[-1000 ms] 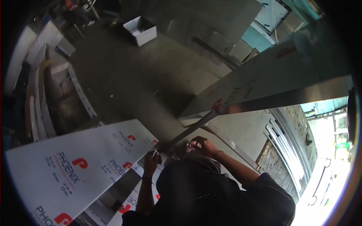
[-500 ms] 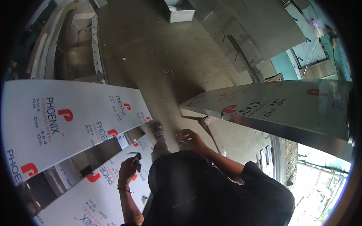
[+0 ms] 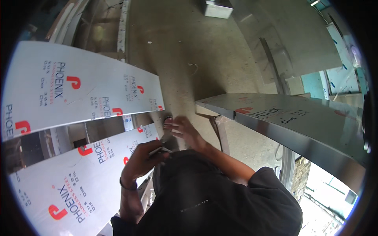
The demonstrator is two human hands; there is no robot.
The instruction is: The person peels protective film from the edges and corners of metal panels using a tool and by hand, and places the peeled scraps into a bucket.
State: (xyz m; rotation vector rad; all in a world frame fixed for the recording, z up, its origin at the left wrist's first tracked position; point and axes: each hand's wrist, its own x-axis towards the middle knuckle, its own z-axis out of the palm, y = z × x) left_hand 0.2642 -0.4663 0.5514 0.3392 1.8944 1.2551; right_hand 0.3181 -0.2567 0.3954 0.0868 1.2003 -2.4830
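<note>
In front of my body, low at the left, my left hand (image 3: pixel 142 160) is closed round a small metallic object (image 3: pixel 160 150). Only a pale, thin edge of it shows between thumb and fingers, so its kind is unclear. My right hand (image 3: pixel 186 131) hovers over my foot, holding nothing, with its fingers apart and slightly blurred. Beside my left hand is a film-covered stainless steel sheet (image 3: pixel 90 181) with red and black print. Another such sheet (image 3: pixel 94 86) extends beyond it at the left.
A long film-covered steel panel (image 3: pixel 283 106) with a bent edge stands to my right. On the floor (image 3: pixel 173 51) far ahead sits a metal box (image 3: pixel 218 9). A large flat sheet (image 3: pixel 295 39) and a dark metal bar (image 3: pixel 273 65) lie at the far right.
My left hand has moved up and right, toward the middle, with the small object in it. My right hand has shifted slightly left and up. The view has turned.
</note>
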